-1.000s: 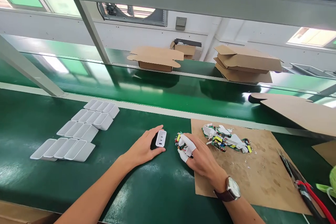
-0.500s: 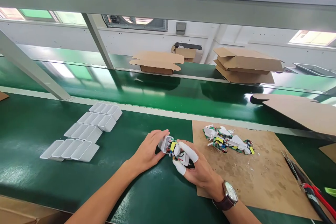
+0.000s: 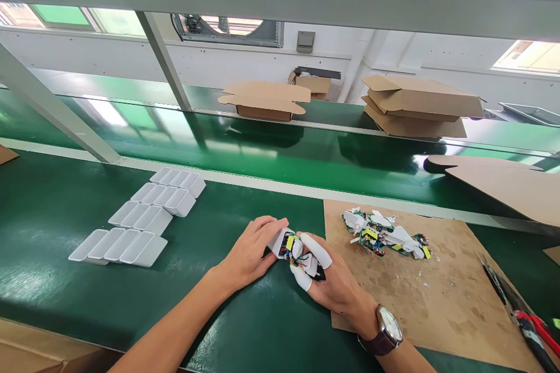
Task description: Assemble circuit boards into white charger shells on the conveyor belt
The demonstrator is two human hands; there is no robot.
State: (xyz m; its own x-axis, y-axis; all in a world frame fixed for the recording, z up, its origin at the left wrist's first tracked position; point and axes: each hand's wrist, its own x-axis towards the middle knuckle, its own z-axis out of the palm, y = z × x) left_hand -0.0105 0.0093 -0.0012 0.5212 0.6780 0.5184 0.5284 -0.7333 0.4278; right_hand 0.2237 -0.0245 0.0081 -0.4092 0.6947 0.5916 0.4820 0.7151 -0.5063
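My left hand (image 3: 255,252) is closed around a small white plastic case (image 3: 276,242), whose open end faces right. In my right hand (image 3: 326,268), between thumb and fingers with white finger cots, is a circuit board (image 3: 290,243) with a yellow component and white plastic parts. The board's left end meets the mouth of the case; how far inside it sits I cannot tell. To the right, a pile of similar circuit boards (image 3: 385,234) lies on a brown cardboard sheet (image 3: 441,291). On the left stand rows of open white cases (image 3: 140,247).
Pliers with red and black handles (image 3: 525,315) lie at the right edge of the cardboard. Behind the green bench runs a green conveyor belt (image 3: 262,157). Flattened cardboard boxes (image 3: 420,96) rest beyond it. A metal post (image 3: 161,61) rises at the back left.
The view has shifted slightly. The case in my left hand has tilted a little, and the board sits against its opening much as before. Both hands keep their grip.
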